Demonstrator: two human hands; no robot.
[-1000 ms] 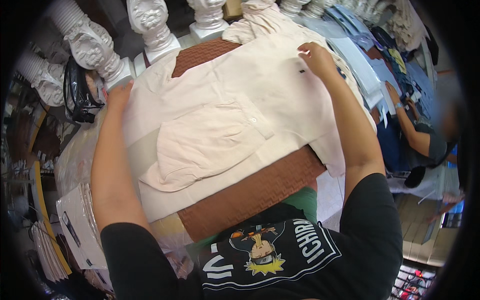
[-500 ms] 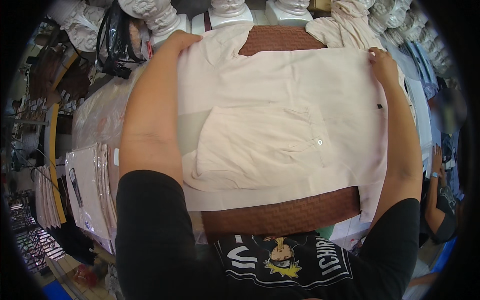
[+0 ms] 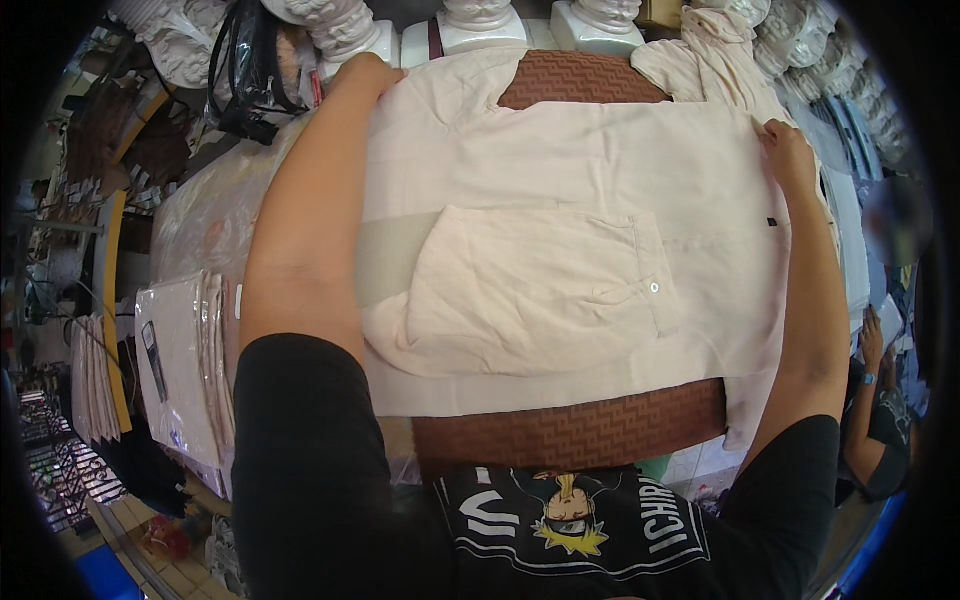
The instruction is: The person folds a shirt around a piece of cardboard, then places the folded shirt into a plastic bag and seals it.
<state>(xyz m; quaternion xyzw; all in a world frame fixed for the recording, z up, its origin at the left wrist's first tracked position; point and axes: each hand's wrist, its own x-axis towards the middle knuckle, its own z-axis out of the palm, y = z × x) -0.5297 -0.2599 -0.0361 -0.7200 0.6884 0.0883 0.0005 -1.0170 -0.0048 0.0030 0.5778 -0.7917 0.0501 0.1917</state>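
A pale cream shirt (image 3: 560, 160) lies spread out, with one sleeve (image 3: 540, 290) folded across its body. That sleeve's cuff has a small white button (image 3: 655, 287). At the far left edge of the cloth, my left hand (image 3: 368, 76) is closed on the shirt, its fingertips mostly hidden. My right hand (image 3: 790, 150) pinches the opposite edge at the far right. A small black tag (image 3: 771, 222) shows near that edge. The other sleeve (image 3: 705, 60) lies bunched beyond my right hand. Beneath the shirt is a brown patterned cloth (image 3: 580, 430).
White ornate pedestals (image 3: 484, 25) line the far edge. Plastic-wrapped folded garments (image 3: 185, 370) are stacked at the left, near a black-trimmed clear bag (image 3: 245, 80). At the far right, another person's arm (image 3: 868, 380) shows beside folded clothes.
The whole view has shifted slightly, so the shirt sits a little further right. Both hands stay at the shirt's edges; the folded sleeve looks slightly flatter.
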